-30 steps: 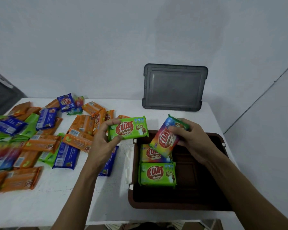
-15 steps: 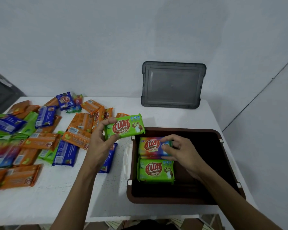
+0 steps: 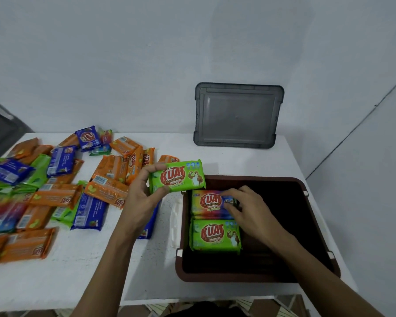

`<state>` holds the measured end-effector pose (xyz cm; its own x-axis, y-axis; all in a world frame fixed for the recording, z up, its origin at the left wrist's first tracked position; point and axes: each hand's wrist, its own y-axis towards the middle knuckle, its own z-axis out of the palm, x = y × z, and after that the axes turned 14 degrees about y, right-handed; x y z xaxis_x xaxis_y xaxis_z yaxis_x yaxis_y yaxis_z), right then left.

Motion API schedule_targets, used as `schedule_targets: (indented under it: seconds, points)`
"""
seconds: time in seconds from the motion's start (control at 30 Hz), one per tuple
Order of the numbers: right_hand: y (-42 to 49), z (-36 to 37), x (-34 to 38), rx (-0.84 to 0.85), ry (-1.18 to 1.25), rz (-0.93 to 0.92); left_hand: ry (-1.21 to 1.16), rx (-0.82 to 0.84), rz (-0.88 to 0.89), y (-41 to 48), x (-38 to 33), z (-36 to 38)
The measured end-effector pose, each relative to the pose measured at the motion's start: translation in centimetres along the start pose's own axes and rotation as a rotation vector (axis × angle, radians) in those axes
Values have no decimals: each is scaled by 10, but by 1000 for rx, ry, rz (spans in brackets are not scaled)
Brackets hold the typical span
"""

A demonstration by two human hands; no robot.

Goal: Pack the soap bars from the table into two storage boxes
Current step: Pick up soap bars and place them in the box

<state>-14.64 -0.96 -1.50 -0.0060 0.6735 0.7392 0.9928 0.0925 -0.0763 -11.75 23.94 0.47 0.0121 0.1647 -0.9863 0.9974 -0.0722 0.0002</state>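
A brown storage box (image 3: pixel 236 277) sits on the right of the white table (image 3: pixel 66 280). Inside, at its left side, lie a rainbow soap bar (image 3: pixel 206 203) and, nearer me, a green soap bar (image 3: pixel 215 235). My right hand (image 3: pixel 249 210) reaches into the box, its curled fingers gripping the rainbow bar's right end. Just above the box's far left corner my left hand (image 3: pixel 141 199) holds another green soap bar (image 3: pixel 177 179), thumb below and fingers on top.
Several loose soap bars in orange, blue, green and rainbow wrappers (image 3: pixel 55 193) cover the table's left half. A grey box lid (image 3: pixel 238 115) leans against the wall behind the box. A dark object (image 3: pixel 0 131) stands at the far left edge.
My right hand brought the rainbow bar down from the air into the box, beyond the green one, and stays on it. The left hand kept its green bar almost still.
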Motion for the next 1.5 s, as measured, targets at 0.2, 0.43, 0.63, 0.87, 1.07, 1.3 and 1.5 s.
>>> schedule_targets:
  seconds: [0.2,0.43,0.63,0.87,1.07,1.3,1.5]
  points:
    - [-7,-7,26,-286,81,-200,-10,129,13,-4,-5,2]
    - [-11,-10,48,0,1090,103,87,310,77,-11,-7,15]
    - [-23,-23,29,-4,1142,189,494,221,251,-11,3,6]
    - [-50,-30,12,183,968,272,727,138,271,-10,27,6]
    - [-52,-14,1,166,609,223,795,121,267,-15,31,11]
    - [-52,-1,1,58,132,37,813,128,258,-17,33,13]
    - [-54,2,6,65,96,24,786,123,257,-18,35,13]
